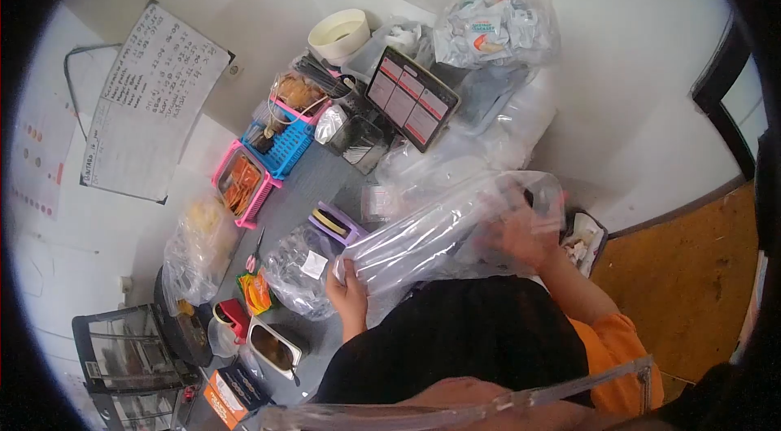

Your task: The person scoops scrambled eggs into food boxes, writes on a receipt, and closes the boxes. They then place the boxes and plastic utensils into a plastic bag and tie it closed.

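Observation:
A long clear plastic bag (423, 229) stretches between my two hands above the table. My left hand (348, 299) is closed on the bag's left end, thumb on top. At the bag's right end, my right hand (525, 236) shows through the film with its fingers spread. A purple tape dispenser (342, 224) stands just beyond my left hand. Beside it lies a crumpled clear bag (297, 268) with a white label. More clear plastic packaging (431, 163) is heaped behind the stretched bag.
A tablet (412, 97) leans at the back of the grey table (313, 179). Pink and blue baskets (281, 146) line the wall side, with pink-handled scissors (253, 260) nearer. A metal container (275, 347) and an orange box (232, 397) stand at left. A filled bag (496, 28) is behind.

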### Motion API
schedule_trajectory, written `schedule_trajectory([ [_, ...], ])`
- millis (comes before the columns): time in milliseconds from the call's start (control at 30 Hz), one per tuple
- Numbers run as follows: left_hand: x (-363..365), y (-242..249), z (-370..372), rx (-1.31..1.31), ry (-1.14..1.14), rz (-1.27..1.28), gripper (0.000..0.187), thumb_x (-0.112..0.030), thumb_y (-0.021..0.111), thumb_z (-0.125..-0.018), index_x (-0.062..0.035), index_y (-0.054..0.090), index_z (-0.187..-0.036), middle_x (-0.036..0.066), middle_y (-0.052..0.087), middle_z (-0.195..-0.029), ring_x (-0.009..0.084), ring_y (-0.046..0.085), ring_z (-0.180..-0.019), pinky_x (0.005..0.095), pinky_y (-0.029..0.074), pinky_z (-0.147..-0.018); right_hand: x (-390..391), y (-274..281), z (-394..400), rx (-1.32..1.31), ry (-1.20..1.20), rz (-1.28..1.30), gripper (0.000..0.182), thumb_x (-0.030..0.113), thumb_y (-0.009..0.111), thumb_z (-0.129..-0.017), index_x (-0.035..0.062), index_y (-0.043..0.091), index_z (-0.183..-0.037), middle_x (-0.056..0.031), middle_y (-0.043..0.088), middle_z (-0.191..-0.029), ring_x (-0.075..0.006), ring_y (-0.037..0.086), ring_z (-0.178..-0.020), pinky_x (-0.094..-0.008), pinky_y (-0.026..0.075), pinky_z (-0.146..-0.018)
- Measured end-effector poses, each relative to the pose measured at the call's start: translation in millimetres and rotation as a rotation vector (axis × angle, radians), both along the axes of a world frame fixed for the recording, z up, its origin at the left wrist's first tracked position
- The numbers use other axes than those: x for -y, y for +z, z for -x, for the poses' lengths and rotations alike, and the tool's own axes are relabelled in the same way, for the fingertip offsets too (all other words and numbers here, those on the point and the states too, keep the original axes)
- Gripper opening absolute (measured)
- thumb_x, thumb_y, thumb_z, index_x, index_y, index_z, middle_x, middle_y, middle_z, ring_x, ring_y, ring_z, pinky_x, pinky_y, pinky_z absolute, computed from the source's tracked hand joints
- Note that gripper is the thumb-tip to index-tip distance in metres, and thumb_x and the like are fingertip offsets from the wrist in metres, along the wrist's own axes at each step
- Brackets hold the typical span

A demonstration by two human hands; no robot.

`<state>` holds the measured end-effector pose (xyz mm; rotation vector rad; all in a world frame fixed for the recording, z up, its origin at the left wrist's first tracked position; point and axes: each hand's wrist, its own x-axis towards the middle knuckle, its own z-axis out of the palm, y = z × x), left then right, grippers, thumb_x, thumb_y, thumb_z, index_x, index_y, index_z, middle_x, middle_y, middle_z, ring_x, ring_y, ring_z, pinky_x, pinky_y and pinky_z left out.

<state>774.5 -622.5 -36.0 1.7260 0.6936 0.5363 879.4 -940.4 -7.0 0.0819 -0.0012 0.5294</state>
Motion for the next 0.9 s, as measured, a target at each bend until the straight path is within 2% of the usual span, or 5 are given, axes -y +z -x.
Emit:
schedule_trajectory([
  [333,-26.8,1.5,-19.8,-0.146,-0.11,-0.006,0.016,-0.013,0.06,-0.089,0.0011,0.06,-0.096,0.003,0.057,-0.074,0.0156,0.056,-0.069,0.0296,0.046,-0.065,3.0,11.3,15.3,0.128,0.378,1.291,0.017,0.018,0.069,-0.083,0.0019,0.065,-0.079,-0.0011,0.06,-0.066,-0.0097,0.054,-0.06,-0.0266,0.045,-0.057],
  [433,2.3,14.4,-36.4,0.168,-0.047,-0.894,0.044,-0.014,0.073,-0.075,-0.0015,0.051,-0.111,0.016,0.052,-0.103,0.0266,0.053,-0.09,0.0374,0.041,-0.075,-17.4,-7.2,19.4,0.052,0.109,1.301,0.023,0.019,0.067,-0.085,0.0042,0.059,-0.07,0.0016,0.053,-0.064,-0.0076,0.047,-0.059,-0.0262,0.039,-0.055],
  [567,47.7,46.2,-53.3,0.022,-1.092,-0.212,0.041,-0.023,0.072,-0.077,0.0008,0.051,-0.102,0.018,0.052,-0.097,0.031,0.054,-0.089,0.0369,0.044,-0.077,-63.2,-9.8,21.4,0.233,-0.252,1.688,0.023,0.022,0.063,-0.087,0.0031,0.056,-0.076,0.0008,0.05,-0.066,-0.0092,0.048,-0.063,-0.0268,0.041,-0.057],
  [733,79.1,13.0,-71.2,0.227,-0.983,0.03,0.03,-0.026,0.065,-0.083,0.0001,0.053,-0.092,0.015,0.055,-0.09,0.0279,0.056,-0.083,0.0333,0.045,-0.072,-91.7,0.6,28.2,0.548,-0.263,1.539,0.027,0.021,0.064,-0.085,0.0002,0.052,-0.072,-0.0041,0.045,-0.06,-0.0129,0.046,-0.064,-0.0303,0.04,-0.058],
  [900,8.9,25.9,-57.2,0.134,-0.471,0.747,0.013,-0.016,0.052,-0.087,-0.0063,0.052,-0.079,0.004,0.053,-0.075,0.0162,0.054,-0.07,0.0319,0.048,-0.069,11.4,21.4,5.1,0.574,-0.433,2.397,0.022,0.004,0.065,-0.071,0.003,0.044,-0.063,0.0003,0.035,-0.057,-0.0104,0.035,-0.056,-0.0292,0.032,-0.048],
])
